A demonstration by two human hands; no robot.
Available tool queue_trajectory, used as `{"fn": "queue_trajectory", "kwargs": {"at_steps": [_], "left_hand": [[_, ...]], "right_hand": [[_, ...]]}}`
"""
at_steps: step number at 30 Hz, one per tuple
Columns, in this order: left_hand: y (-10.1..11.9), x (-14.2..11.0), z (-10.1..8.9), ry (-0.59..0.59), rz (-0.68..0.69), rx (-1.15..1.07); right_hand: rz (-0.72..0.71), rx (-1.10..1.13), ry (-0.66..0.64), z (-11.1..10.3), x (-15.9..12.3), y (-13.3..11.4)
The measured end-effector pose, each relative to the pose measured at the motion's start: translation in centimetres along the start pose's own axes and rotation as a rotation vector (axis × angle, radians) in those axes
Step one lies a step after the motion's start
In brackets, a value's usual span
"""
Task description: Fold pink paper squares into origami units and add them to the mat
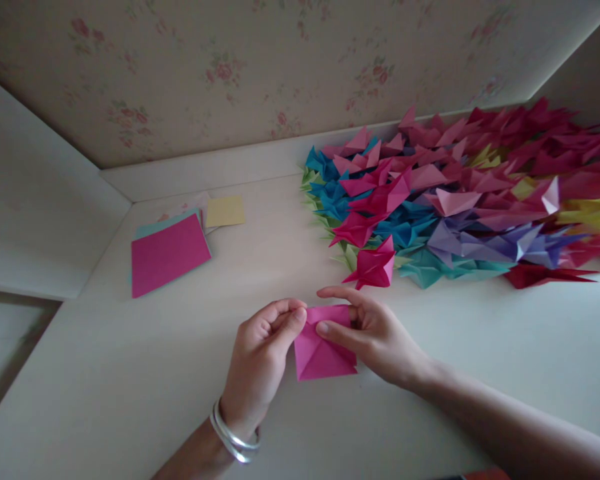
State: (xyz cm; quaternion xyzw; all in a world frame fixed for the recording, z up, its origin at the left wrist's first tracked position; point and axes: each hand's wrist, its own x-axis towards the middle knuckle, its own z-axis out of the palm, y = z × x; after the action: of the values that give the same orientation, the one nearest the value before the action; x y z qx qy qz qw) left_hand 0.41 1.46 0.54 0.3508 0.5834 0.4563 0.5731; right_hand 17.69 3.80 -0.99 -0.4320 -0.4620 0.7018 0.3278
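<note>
A small square of pink origami paper, marked with diagonal creases, is held between both hands just above the white table. My left hand, with silver bangles at the wrist, pinches its upper left corner between thumb and fingers. On the right side my right hand grips the paper, thumb lying across its front and other fingers behind it. The right index finger is stretched out above the top edge. Just beyond the hands sits a folded magenta paper crane.
A large heap of folded paper cranes in many colours fills the back right of the table. At the back left lie a stack of magenta sheets and a yellow paper pad. A floral wall rises behind.
</note>
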Motion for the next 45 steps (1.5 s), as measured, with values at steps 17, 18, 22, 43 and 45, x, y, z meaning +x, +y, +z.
{"fn": "queue_trajectory", "kwargs": {"at_steps": [17,18,22,43,45], "left_hand": [[-0.61,0.04,0.08,0.104,0.085,-0.035],[-0.70,0.01,0.14,0.108,0.084,-0.041],[-0.90,0.02,0.26,0.122,0.080,-0.046],[-0.64,-0.15,0.58,0.150,0.095,-0.033],[-0.66,-0.17,0.62,0.145,0.088,-0.029]], "right_hand": [[0.034,0.205,-0.023,0.31,0.03,-0.31],[0.032,0.210,-0.017,0.32,0.02,-0.30],[0.027,0.242,-0.011,0.42,0.02,-0.17],[0.066,0.081,-0.041,0.81,-0.02,-0.34],[0.074,0.044,-0.024,0.78,-0.04,-0.27]]}}
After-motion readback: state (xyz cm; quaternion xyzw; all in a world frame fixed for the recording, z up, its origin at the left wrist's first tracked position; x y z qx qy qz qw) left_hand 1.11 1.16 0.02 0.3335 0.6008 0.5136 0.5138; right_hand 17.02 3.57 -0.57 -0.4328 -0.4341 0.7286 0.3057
